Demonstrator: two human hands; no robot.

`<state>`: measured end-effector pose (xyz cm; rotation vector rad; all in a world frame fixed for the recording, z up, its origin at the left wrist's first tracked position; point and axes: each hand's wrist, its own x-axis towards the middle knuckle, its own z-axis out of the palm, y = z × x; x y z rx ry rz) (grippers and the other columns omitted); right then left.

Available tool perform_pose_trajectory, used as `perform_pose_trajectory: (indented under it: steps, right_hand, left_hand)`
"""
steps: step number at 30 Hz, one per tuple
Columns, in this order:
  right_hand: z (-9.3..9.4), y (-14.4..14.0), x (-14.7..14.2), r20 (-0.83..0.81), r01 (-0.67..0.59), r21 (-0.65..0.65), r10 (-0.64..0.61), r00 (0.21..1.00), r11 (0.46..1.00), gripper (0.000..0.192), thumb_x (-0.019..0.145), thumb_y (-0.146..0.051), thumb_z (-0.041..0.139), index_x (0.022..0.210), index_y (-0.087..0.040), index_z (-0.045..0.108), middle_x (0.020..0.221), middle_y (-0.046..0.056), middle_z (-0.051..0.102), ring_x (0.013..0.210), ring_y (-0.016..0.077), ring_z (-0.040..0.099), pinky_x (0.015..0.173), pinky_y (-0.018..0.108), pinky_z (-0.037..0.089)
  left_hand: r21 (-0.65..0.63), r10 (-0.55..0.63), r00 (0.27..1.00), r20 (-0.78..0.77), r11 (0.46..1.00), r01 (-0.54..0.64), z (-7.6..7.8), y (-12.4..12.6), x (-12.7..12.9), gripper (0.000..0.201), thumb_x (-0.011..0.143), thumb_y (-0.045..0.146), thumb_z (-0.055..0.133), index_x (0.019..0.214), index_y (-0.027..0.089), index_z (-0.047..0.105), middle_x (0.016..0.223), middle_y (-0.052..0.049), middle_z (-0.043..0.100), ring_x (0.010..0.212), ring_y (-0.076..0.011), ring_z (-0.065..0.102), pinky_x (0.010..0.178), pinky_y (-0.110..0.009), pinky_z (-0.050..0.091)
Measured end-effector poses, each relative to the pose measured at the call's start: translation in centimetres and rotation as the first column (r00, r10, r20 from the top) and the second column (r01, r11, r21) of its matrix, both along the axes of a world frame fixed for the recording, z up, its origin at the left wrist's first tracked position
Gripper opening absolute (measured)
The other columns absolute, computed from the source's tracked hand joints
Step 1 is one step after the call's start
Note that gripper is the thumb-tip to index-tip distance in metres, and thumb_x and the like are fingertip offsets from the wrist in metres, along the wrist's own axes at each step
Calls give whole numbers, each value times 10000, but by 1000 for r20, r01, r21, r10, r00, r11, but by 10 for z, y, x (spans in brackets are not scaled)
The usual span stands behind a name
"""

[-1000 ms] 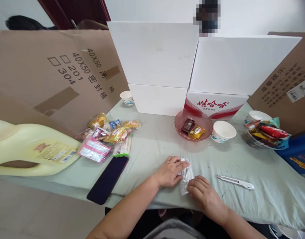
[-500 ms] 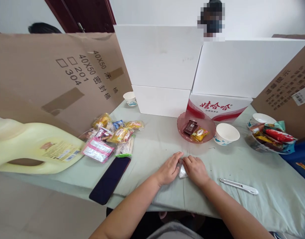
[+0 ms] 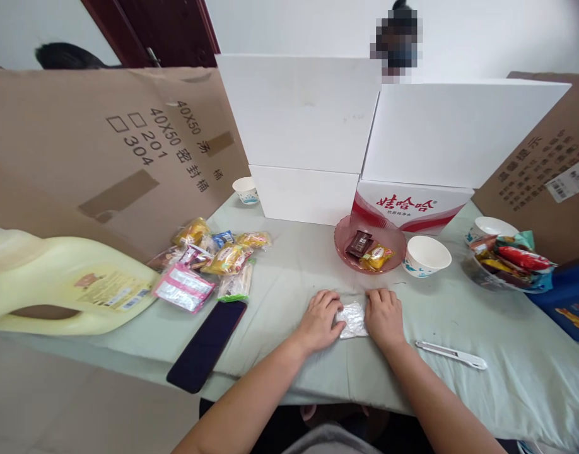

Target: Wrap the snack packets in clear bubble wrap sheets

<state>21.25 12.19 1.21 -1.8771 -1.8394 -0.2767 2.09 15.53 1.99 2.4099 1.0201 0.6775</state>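
Observation:
On the cloth in front of me lies a crinkled, shiny silvery wrapper (image 3: 352,320), spread out between both hands. My left hand (image 3: 320,320) holds its left edge, with thumb and fingers curled down onto it. At the opposite edge, my right hand (image 3: 385,315) has bent fingers pressed down; its thumb side hides that end of the wrapper. Just beyond the hands stands a pink glass bowl (image 3: 397,257) holding a dark brown packet (image 3: 359,243) and a yellow-wrapped snack (image 3: 377,257).
Right of the bowl is a paper cup (image 3: 427,257). A white utility knife (image 3: 450,355) lies near my right forearm. To the left are a phone (image 3: 207,347), packaged snacks (image 3: 228,257) and a yellow jug (image 3: 81,284). A snack-filled bowl (image 3: 507,277) stands right; white boxes (image 3: 299,113) rise behind.
My hands have moved apart, the right one to the right. The wrapper, bunched and mostly covered before, now lies spread between them. The view has shifted slightly.

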Motion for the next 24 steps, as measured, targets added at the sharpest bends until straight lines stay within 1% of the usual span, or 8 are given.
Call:
perform_pose_trajectory:
  steps: [3, 6, 8, 12, 15, 17, 19, 24]
  right_hand:
    - [12, -9, -1, -30, -201, -3, 201, 979, 980, 192, 865, -120, 482, 994, -177, 613, 1046, 108, 606, 1037, 239, 496, 888, 387, 403]
    - [18, -27, -11, -89, -520, -123, 513, 854, 845, 243, 864, -124, 517, 1075, -205, 607, 1149, 83, 613, 1125, 217, 496, 948, 380, 418]
    - [18, -38, -14, -107, -555, -217, 545, 831, 803, 235, 861, -104, 530, 1054, -204, 617, 1108, 74, 636, 1065, 210, 531, 911, 367, 447]
    - [24, -45, 17, -96, -492, -317, 489, 867, 811, 197, 885, -97, 481, 903, -211, 641, 870, 41, 651, 839, 182, 575, 743, 297, 488]
    - [53, -27, 70, -120, -372, -185, 355, 927, 910, 241, 929, -154, 413, 970, -214, 643, 940, 60, 666, 912, 175, 598, 807, 291, 487]
    - [80, -4, 107, -72, -136, -145, 127, 989, 980, 229, 931, -206, 426, 1010, -203, 642, 1049, 82, 663, 1014, 192, 592, 906, 318, 457]
    - [104, 26, 137, 30, 152, -297, -150, 988, 943, 247, 946, -248, 428, 1089, -204, 624, 1173, 89, 629, 1107, 207, 567, 949, 329, 430]
    - [108, 98, 169, 39, 196, -502, -204, 978, 843, 224, 885, -326, 613, 1035, -162, 640, 1061, 73, 648, 943, 206, 626, 825, 360, 508]
  left_hand:
    - [0, -11, 1000, 19, 1000, 11, -2, 1, -1, 222, 767, 209, 670, 981, 198, 612, 1161, -86, 571, 1144, -273, 467, 987, -461, 412]
    - [-7, -35, 994, 101, 999, 36, -6, 4, -5, 262, 762, 161, 623, 1020, 201, 606, 1148, -87, 577, 1142, -264, 477, 999, -458, 412]
    - [-37, -9, 980, 199, 999, 17, -9, 7, -9, 319, 753, 108, 556, 1057, 203, 589, 1132, -87, 582, 1116, -247, 502, 985, -442, 427]
    - [-113, 67, 949, 307, 993, -34, -11, 12, -12, 270, 771, 110, 496, 1012, 198, 579, 1073, -86, 596, 1042, -229, 546, 912, -403, 466]
    - [-89, 34, 964, 265, 996, -11, -10, 14, -9, 167, 788, 149, 521, 924, 204, 602, 1019, -79, 614, 1014, -240, 551, 896, -407, 464]
    - [-75, 24, 972, 233, 997, -6, -8, 14, -7, 138, 795, 163, 526, 893, 208, 613, 1002, -75, 620, 994, -244, 554, 878, -406, 468]
    - [-71, 27, 976, 218, 997, -11, -7, 15, -6, 122, 805, 177, 518, 874, 208, 614, 986, -75, 623, 975, -244, 556, 859, -402, 474]
    - [-83, 21, 978, 208, 997, -3, -6, 17, -7, 130, 815, 186, 493, 875, 205, 607, 975, -78, 625, 961, -242, 553, 839, -395, 477]
